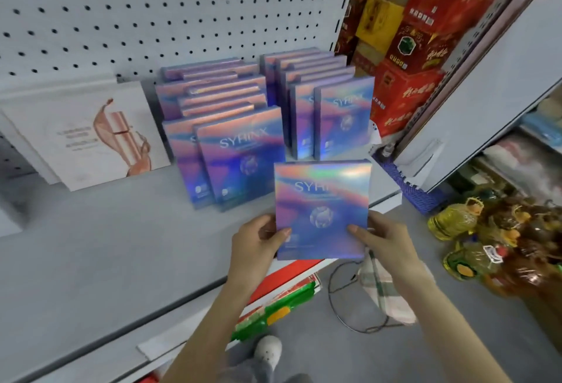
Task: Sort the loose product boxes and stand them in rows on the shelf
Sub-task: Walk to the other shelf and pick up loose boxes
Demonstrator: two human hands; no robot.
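Note:
I hold one holographic purple-blue SYRINX box (pixel 322 200) upright, face towards me, over the front edge of the grey shelf (pixel 106 246). My left hand (pixel 258 242) grips its lower left corner and my right hand (pixel 380 236) its lower right corner. Behind it two rows of the same boxes stand on the shelf: a left row (pixel 240 157) and a right row (pixel 343 115), each running back to the pegboard wall.
A white box with a rose-gold print (pixel 91 136) leans at the left of the shelf. Red cartons (pixel 416 48) are stacked at the back right. Bottles of oil (pixel 462 221), a wire loop and colourful packs (pixel 273 312) lie on the floor below.

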